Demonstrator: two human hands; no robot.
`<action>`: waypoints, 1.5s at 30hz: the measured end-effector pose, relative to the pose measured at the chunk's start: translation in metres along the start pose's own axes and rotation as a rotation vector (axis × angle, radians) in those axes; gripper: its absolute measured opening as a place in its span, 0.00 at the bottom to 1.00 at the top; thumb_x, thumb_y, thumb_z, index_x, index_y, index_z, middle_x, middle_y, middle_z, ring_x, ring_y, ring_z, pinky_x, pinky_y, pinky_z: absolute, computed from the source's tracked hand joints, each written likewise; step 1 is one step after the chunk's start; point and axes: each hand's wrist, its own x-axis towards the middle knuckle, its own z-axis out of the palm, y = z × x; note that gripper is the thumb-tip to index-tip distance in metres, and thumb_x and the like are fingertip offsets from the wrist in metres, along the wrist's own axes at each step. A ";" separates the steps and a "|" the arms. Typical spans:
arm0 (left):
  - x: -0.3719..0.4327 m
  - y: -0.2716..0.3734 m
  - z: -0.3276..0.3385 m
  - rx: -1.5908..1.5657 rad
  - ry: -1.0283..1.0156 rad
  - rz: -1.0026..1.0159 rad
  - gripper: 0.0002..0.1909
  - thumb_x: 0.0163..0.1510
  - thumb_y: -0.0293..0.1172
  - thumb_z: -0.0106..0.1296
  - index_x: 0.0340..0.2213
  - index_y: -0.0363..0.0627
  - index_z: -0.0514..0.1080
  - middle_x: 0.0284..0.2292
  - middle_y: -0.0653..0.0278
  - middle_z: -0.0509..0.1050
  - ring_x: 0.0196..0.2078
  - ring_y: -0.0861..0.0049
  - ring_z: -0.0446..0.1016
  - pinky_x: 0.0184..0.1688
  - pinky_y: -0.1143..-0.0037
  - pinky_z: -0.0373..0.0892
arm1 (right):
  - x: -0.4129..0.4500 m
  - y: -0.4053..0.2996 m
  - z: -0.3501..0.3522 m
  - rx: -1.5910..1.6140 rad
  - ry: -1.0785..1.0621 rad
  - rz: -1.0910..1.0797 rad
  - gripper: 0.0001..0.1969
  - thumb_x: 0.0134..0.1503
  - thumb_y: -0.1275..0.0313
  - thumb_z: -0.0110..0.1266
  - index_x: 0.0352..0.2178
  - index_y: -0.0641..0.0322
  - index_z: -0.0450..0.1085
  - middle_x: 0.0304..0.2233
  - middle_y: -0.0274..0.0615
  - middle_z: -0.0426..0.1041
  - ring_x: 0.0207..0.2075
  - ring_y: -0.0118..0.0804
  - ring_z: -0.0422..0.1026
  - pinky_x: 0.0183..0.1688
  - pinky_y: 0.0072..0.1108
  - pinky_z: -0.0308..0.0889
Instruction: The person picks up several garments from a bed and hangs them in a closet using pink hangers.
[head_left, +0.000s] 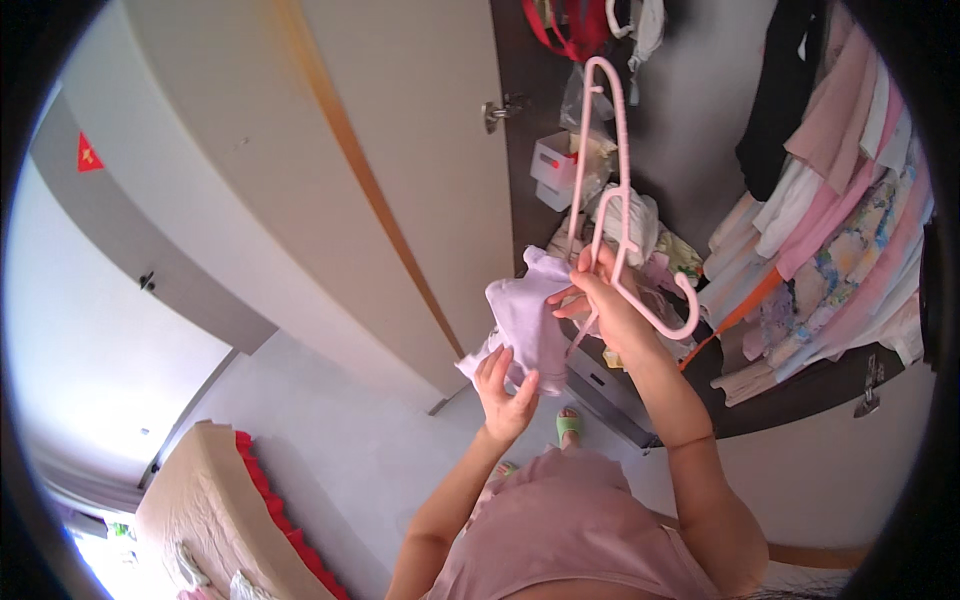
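Note:
A light purple cloth garment (529, 315) is bunched in front of me, between my two hands. My right hand (611, 304) grips a pink plastic clothes hanger (622, 142), its fingers also against the garment's upper right side. The hanger stands tilted, with its open hook (686, 307) pointing to the right of my wrist. At the garment's lower left edge, my left hand (508, 401) has hold of the fabric between fingers and thumb. Part of the hanger's lower bar is hidden behind the garment and my right hand.
An open wardrobe holds hanging clothes (825, 247) on the right and piled fabric (630, 217) inside. A white plastic basket (555, 169) stands near the wardrobe door (405, 150). At lower left is a bed (202, 510) with red trim. Green slippers (568, 424) are on the floor.

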 end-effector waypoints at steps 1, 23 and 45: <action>0.014 -0.003 -0.011 -0.013 0.048 -0.015 0.32 0.32 0.25 0.58 0.45 0.51 0.69 0.44 0.53 0.68 0.43 0.57 0.69 0.43 0.62 0.66 | 0.004 0.007 0.005 -0.039 -0.035 -0.012 0.05 0.56 0.79 0.46 0.32 0.60 0.58 0.32 0.36 0.63 0.28 0.40 0.77 0.22 0.22 0.76; 0.027 -0.044 -0.100 -0.410 0.045 -1.126 0.21 0.44 0.14 0.50 0.43 0.38 0.67 0.22 0.66 0.74 0.26 0.84 0.69 0.30 0.80 0.67 | -0.054 0.173 0.057 -0.632 -0.225 -0.218 0.15 0.44 0.77 0.57 0.31 0.64 0.59 0.24 0.41 0.66 0.24 0.36 0.68 0.27 0.25 0.63; 0.016 -0.084 -0.090 0.349 -0.221 -1.027 0.06 0.46 0.31 0.52 0.27 0.43 0.69 0.15 0.55 0.72 0.19 0.60 0.73 0.23 0.67 0.68 | -0.099 0.079 -0.039 -0.847 -0.762 0.325 0.18 0.62 0.69 0.43 0.51 0.66 0.63 0.24 0.35 0.71 0.27 0.23 0.70 0.31 0.19 0.66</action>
